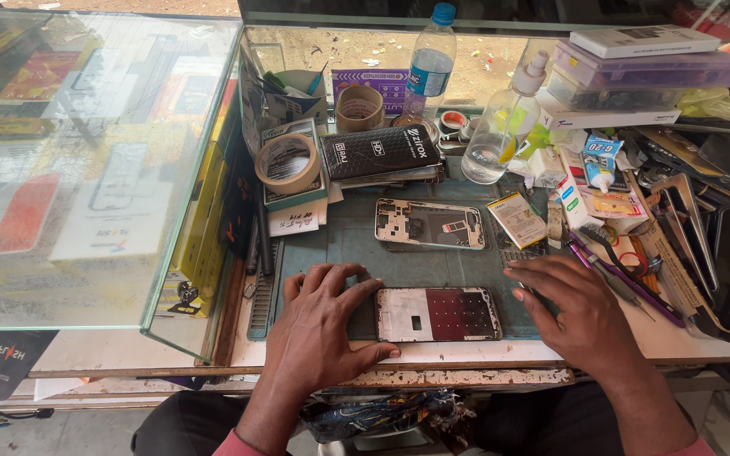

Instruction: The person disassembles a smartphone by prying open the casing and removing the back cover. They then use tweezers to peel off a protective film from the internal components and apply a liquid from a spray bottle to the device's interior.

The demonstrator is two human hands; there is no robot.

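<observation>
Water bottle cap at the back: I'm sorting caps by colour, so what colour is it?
Blue. The water bottle cap shows best in the head view.

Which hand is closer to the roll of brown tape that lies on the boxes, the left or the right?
Left. The left hand lies flat on the mat just below the roll of brown tape. The right hand rests far across the mat, beside the opened phone frame.
</observation>
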